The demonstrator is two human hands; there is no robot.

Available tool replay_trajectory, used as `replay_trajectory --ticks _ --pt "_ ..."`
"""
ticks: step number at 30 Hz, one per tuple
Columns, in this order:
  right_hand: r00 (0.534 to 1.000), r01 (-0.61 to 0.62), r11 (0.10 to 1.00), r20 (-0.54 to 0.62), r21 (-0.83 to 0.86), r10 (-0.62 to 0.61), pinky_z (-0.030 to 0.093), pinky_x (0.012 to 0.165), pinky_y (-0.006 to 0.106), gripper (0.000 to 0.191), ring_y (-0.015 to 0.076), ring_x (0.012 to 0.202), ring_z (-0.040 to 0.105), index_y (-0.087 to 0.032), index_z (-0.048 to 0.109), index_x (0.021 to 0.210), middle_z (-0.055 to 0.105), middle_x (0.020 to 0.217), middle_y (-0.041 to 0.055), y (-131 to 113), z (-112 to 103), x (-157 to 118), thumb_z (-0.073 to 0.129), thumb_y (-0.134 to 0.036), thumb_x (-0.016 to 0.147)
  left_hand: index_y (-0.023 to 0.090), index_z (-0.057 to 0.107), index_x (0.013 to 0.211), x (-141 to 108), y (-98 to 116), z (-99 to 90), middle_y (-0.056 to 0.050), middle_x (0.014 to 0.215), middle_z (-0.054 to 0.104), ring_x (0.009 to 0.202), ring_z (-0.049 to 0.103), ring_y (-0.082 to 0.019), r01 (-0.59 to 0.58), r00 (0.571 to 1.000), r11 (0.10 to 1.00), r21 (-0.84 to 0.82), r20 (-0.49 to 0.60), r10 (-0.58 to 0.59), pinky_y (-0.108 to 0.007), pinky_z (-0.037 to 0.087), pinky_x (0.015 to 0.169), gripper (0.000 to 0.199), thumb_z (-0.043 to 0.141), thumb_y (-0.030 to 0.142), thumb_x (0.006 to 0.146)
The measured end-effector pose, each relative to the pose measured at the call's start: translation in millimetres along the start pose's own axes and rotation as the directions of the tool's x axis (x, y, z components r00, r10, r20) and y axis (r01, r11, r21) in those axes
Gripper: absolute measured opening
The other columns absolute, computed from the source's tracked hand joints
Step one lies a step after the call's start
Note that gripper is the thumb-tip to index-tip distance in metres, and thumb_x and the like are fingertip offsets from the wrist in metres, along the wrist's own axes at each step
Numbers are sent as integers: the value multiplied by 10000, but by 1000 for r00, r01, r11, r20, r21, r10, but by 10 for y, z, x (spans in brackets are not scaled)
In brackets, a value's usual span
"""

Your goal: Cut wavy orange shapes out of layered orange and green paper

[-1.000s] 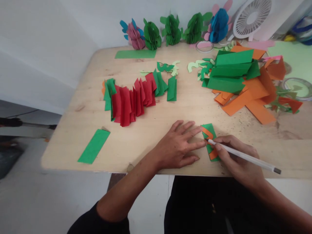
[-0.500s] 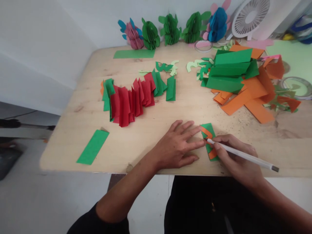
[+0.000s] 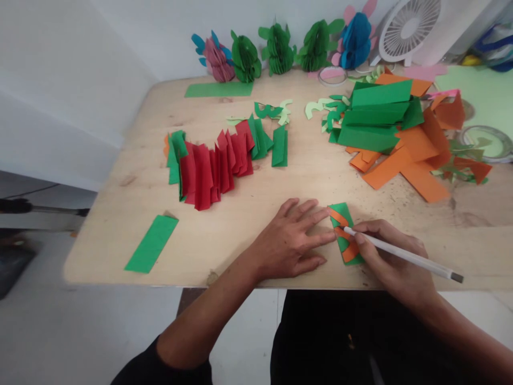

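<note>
My left hand [image 3: 294, 240] lies on the table with its fingers spread, the fingertips touching the left edge of a green paper strip [image 3: 341, 212]. On that strip rests an orange paper cutout [image 3: 350, 252] with a curved outline. In a pinch between thumb and fingers, my right hand [image 3: 395, 256] holds a white pencil [image 3: 404, 255]. The pencil's tip meets the orange cutout near its middle, and its dark end points to the lower right.
Folded red papers [image 3: 202, 174] stand left of centre, and a green strip [image 3: 152, 243] lies at the front left. Green folded papers [image 3: 379, 115] and orange papers [image 3: 425, 179] are piled at the right. Paper figures [image 3: 278, 51] and a white fan [image 3: 411, 29] stand at the back.
The pencil tip has shifted slightly up and to the right along the orange cutout, and my right hand has tilted a little with it. My left hand stays in place.
</note>
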State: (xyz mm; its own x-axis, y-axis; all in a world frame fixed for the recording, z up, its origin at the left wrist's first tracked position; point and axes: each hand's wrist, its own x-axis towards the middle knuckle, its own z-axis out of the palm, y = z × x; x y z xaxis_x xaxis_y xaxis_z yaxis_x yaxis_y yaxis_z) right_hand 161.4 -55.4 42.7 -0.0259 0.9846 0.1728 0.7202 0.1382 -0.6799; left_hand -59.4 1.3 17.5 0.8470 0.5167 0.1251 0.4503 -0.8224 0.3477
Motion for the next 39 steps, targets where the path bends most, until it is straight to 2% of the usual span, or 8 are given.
replay_trajectory --ticks 16,24,28,35,37,39 --pt "998 22 999 -58 -33 -24 501 568 210 66 109 638 660 -247 643 869 720 791 -22 43 10 -18 585 -278 876 313 571 1298 -2 4 2 -76 1493 423 1400 298 -336 8 1000 1000 4 -6 -8 -569 193 1120 427 520 492 914" --pt "999 38 999 -23 5 -37 464 513 207 65 94 575 633 -248 645 875 698 730 -36 -20 34 -13 581 -250 874 319 569 1299 -2 -1 8 -69 1499 416 1399 303 -331 -1 1000 1000 8 -17 2 -562 206 1116 425 507 501 920" --pt "999 43 999 8 24 -43 483 541 216 82 108 614 654 -245 657 879 709 752 -21 -58 61 5 576 -261 879 313 570 1302 -1 5 2 -73 1495 420 1397 306 -335 -1 1000 1000 13 -11 1 -566 199 1117 426 506 494 921" --pt "998 -52 997 -43 57 55 500 522 210 117 118 620 665 -231 663 898 736 797 2 -9 -13 -17 593 -323 881 319 564 1309 -3 5 2 -68 1497 419 1402 297 -330 3 1000 1000 8 -5 -3 -563 192 1121 429 510 491 919" --pt "999 -12 999 -33 51 14 531 586 218 131 131 706 690 -226 666 949 744 879 19 21 -37 -36 581 -307 892 315 573 1300 -4 1 7 -71 1496 420 1400 299 -331 3 1000 1000 6 -9 -3 -562 192 1121 428 513 495 917" --pt "997 79 996 -7 38 -79 557 683 240 164 150 816 701 -217 661 1020 739 948 38 47 -47 -54 549 -264 909 311 581 1293 -6 -3 14 -73 1493 425 1398 303 -333 1 1000 1000 5 -12 -1 -560 193 1120 424 510 498 918"
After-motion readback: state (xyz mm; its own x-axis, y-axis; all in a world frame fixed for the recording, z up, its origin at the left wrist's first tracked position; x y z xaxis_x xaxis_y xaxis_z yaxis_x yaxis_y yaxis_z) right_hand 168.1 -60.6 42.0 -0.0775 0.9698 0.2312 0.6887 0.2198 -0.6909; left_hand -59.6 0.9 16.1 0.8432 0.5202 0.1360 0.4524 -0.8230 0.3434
